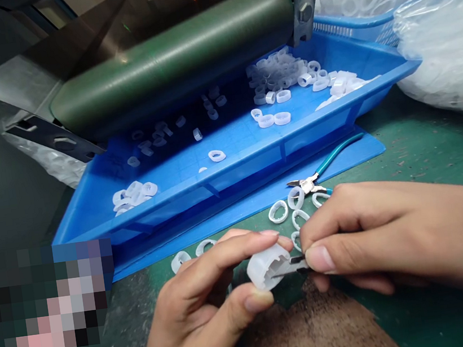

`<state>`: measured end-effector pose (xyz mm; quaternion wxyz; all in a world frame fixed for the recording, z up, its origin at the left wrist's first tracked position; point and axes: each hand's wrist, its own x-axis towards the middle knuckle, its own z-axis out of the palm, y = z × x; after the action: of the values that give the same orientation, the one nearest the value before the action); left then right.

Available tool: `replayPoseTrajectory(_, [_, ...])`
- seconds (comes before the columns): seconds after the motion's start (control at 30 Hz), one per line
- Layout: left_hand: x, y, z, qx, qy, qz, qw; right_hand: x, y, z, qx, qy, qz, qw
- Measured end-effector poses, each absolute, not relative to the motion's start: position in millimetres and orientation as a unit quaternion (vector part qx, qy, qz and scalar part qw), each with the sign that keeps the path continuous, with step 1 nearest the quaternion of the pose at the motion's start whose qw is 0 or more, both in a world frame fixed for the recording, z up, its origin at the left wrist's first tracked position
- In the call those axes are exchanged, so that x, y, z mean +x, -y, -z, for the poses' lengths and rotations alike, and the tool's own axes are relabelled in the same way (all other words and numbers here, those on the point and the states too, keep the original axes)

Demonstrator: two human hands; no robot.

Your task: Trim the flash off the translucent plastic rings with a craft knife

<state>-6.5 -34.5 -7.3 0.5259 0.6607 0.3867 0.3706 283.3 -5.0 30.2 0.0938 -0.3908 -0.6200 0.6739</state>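
A blue tray [232, 176] sits beneath a green roller [169, 56].

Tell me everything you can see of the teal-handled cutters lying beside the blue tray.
The side cutters have a bare metal head, its jaws pointing left, and glossy teal sleeved handles. One handle curves up and right across the flat blue plastic panel; the other runs briefly toward the right hand and disappears there. They lie flat, just above a white plastic ring.
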Motion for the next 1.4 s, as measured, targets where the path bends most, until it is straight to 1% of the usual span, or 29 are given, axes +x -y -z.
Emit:
replayPoseTrajectory(0.13, [-6, 33, 7, 0.637, -0.389, -0.378, 0.548, 282, 8, -22, -0.353, 0.574, -0.733, 0.092])
replayPoseTrajectory(0.27, [-5, 33, 7, 0.623, -0.382, -0.389, 0.561, 286, 8, -18, -0.353, 0.565, -0.736, 0.118])
replayPoseTrajectory(0.43, [-5, 33, 7, 0.626, -0.376, -0.388, 0.562, 290, 6, -29, -0.399, 0.612, -0.673, 0.114])
replayPoseTrajectory(0.67, [-6, 31, 6, 0.634, -0.385, -0.387, 0.548, 282, 10, -27, -0.419, 0.724, -0.526, 0.153])
replayPoseTrajectory(0.8, [-6, 31, 6, 0.627, -0.393, -0.388, 0.550, 285, 13, -21, -0.387, 0.791, -0.434, 0.193])
replayPoseTrajectory(0.93, [-6, 31, 7, 0.625, -0.389, -0.386, 0.555, 288, 16, -16, -0.351, 0.822, -0.368, 0.256])
replayPoseTrajectory(1.07, [-6, 30, 8, 0.626, -0.389, -0.385, 0.555, 287, 15, -18, -0.334, 0.838, -0.362, 0.234])
replayPoseTrajectory(1.4, [-5, 32, 5, 0.619, -0.389, -0.387, 0.561, 284, 17, -21, -0.353, 0.829, -0.365, 0.235])
